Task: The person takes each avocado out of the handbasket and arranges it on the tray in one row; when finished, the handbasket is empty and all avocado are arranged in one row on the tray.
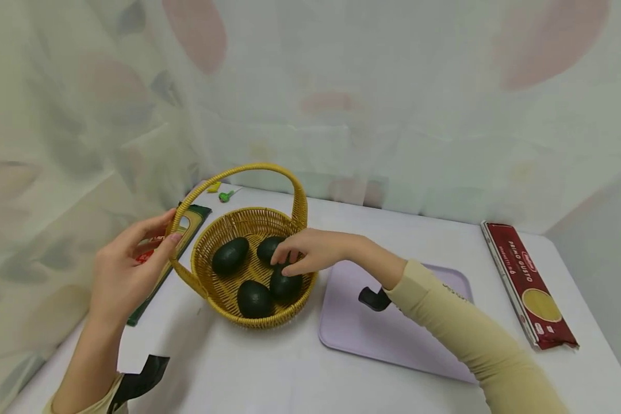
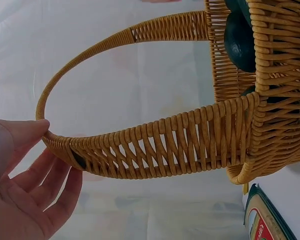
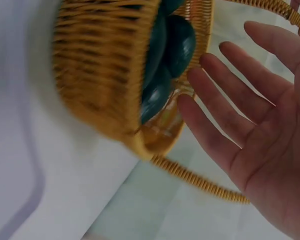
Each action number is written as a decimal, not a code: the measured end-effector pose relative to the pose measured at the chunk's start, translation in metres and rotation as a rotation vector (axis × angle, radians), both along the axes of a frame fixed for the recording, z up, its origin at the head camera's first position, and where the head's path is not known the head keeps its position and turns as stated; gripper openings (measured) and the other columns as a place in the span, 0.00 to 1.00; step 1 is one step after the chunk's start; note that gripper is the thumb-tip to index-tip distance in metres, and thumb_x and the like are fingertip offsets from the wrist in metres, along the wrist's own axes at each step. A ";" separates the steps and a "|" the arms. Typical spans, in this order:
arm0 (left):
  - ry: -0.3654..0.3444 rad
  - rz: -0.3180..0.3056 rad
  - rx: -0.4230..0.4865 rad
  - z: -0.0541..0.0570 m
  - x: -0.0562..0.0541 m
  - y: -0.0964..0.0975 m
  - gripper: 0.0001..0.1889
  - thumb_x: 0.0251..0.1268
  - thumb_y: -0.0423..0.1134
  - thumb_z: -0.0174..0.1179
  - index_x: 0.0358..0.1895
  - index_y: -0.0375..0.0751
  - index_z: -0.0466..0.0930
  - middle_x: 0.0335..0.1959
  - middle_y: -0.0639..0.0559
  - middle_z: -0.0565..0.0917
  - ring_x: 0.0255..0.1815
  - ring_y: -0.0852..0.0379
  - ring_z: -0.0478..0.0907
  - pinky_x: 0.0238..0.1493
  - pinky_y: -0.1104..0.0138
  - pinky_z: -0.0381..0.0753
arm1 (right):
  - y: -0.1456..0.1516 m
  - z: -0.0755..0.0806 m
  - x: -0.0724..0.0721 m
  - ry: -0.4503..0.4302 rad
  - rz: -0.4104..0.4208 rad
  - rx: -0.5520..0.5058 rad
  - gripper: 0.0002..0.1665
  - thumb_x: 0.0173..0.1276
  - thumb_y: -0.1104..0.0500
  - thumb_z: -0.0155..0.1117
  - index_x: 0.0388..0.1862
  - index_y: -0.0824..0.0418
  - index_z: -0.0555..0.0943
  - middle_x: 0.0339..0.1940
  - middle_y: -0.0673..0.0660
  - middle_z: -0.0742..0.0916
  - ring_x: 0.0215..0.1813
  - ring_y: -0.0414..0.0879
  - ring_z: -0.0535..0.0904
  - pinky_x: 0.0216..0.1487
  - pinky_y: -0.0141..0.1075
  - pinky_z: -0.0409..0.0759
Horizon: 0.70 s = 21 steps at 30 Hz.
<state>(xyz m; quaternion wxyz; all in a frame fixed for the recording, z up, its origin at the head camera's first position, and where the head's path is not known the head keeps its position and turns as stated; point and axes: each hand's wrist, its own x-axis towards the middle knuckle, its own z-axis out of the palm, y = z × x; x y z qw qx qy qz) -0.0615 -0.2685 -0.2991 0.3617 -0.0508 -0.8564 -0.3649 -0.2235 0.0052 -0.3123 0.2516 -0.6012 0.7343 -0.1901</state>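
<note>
A yellow wicker basket (image 1: 261, 323) with a tall arched handle (image 1: 261, 167) stands on the white table. Several dark green avocados (image 1: 230, 256) lie inside it. My left hand (image 1: 126, 270) pinches the left side of the handle between thumb and fingertips, as the left wrist view shows on the woven handle (image 2: 155, 145). Over the basket's right side hovers my right hand (image 1: 313, 250), fingers extended and slightly bent above the avocados. In the right wrist view its palm (image 3: 270, 120) faces the basket opening, holding nothing, and dark avocados (image 3: 180, 46) show beyond the rim.
A pale purple tray (image 1: 341, 339) lies right of the basket, under my right forearm. Farther right is a red spaghetti pack (image 1: 530, 282). A green pack (image 1: 199, 215) lies behind my left hand. A green lollipop (image 1: 224, 196) and a small yellow item (image 1: 214, 187) sit behind the basket.
</note>
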 end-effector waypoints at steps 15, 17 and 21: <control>-0.010 0.032 -0.023 0.007 0.000 0.008 0.22 0.56 0.24 0.67 0.56 0.41 0.83 0.48 0.69 0.82 0.41 0.72 0.77 0.43 0.85 0.74 | -0.067 -0.004 -0.001 -0.100 0.112 0.215 0.24 0.72 0.52 0.60 0.65 0.54 0.76 0.62 0.51 0.79 0.60 0.38 0.74 0.59 0.26 0.71; -0.005 0.035 -0.021 0.007 0.000 0.009 0.23 0.56 0.23 0.68 0.56 0.41 0.83 0.47 0.70 0.82 0.40 0.72 0.77 0.42 0.85 0.74 | -0.073 -0.006 -0.001 -0.097 0.135 0.243 0.24 0.72 0.53 0.60 0.65 0.55 0.75 0.62 0.50 0.78 0.61 0.38 0.72 0.59 0.26 0.70; -0.013 0.050 -0.001 0.009 0.000 0.012 0.22 0.55 0.23 0.68 0.55 0.40 0.83 0.48 0.61 0.84 0.40 0.71 0.78 0.42 0.85 0.74 | -0.083 -0.010 -0.003 -0.081 0.167 0.317 0.26 0.73 0.52 0.59 0.68 0.55 0.73 0.63 0.50 0.78 0.63 0.38 0.70 0.60 0.26 0.68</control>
